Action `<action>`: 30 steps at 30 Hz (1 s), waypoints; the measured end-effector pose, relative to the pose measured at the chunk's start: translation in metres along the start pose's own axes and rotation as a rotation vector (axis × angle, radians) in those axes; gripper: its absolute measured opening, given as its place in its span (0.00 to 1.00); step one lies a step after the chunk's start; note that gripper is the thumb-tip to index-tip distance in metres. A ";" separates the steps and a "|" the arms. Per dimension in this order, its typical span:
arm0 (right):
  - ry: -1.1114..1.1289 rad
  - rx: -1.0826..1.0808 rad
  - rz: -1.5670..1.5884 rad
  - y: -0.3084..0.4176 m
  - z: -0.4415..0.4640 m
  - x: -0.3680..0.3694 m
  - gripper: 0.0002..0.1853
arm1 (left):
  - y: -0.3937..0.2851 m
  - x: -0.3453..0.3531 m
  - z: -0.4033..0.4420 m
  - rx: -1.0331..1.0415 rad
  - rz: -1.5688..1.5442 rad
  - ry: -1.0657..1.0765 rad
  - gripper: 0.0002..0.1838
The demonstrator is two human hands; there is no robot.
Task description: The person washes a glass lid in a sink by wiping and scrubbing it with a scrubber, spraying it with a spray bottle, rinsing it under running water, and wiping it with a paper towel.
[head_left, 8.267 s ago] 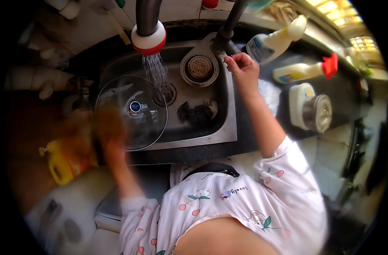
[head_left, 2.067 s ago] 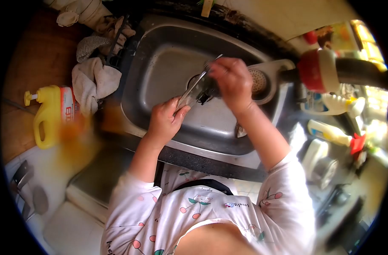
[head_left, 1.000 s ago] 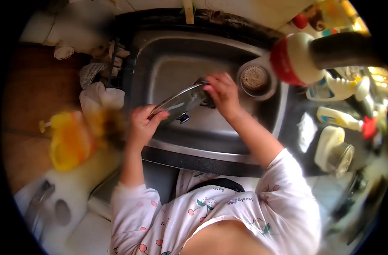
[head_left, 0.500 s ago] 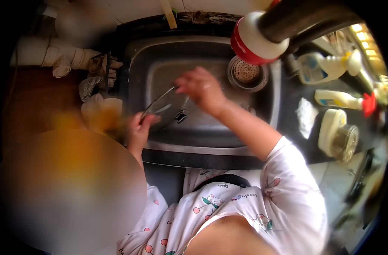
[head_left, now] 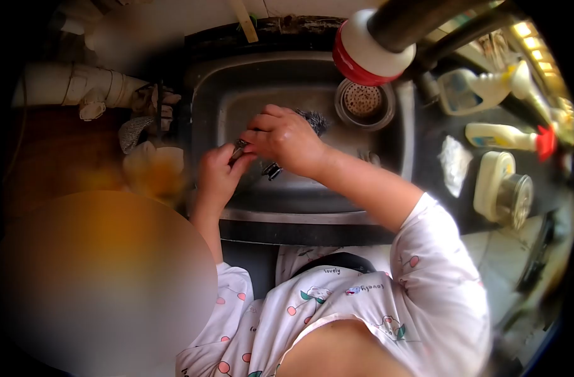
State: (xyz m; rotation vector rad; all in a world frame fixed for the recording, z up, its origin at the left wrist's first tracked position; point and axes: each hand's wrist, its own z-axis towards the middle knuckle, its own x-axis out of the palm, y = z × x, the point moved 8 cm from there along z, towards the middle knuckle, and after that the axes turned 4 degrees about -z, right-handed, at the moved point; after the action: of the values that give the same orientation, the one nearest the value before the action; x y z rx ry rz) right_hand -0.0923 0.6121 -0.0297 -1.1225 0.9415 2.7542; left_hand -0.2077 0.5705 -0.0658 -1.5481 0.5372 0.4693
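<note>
Over the sink [head_left: 312,217], my left hand [head_left: 219,173] pinches the rim of the glass lid, which is tilted nearly edge-on. The lid's dark knob [head_left: 272,171] shows just below my right hand. My right hand [head_left: 284,141] is bent over the lid's rim with its fingertips close to my left fingers. A dark wire scrubber [head_left: 313,120] shows behind my right hand, and whether the fingers grip it is hidden. Most of the lid is covered by the hands.
A red and white faucet head [head_left: 369,50] hangs over the sink's back right, near a round strainer [head_left: 364,99]. On the right counter lie spray bottles [head_left: 501,136], a white container [head_left: 492,182] and crumpled plastic [head_left: 454,164]. A blurred round shape covers the lower left.
Over the last second my right hand has moved left and down along the lid's rim, towards my left hand. The view has shifted, and the faucet head appears further left.
</note>
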 end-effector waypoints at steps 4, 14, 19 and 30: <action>-0.209 0.201 0.132 -0.043 -0.034 -0.006 0.09 | 0.019 -0.017 -0.016 0.019 -0.114 -0.051 0.07; -0.364 0.660 0.182 -0.133 -0.084 0.017 0.09 | 0.097 0.010 -0.035 -0.185 -0.681 -0.064 0.08; -0.542 0.697 0.136 -0.112 -0.063 0.014 0.09 | 0.062 0.020 -0.024 -0.217 -0.674 -0.077 0.13; -0.379 0.054 0.030 -0.010 -0.016 0.022 0.15 | 0.046 0.014 -0.023 -0.089 -0.358 -0.146 0.12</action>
State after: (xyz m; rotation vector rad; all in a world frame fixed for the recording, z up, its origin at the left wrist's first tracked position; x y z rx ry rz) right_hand -0.0967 0.6071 -0.0578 -0.5507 0.9759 2.7972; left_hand -0.2248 0.5454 -0.1095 -1.6383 0.1217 0.3293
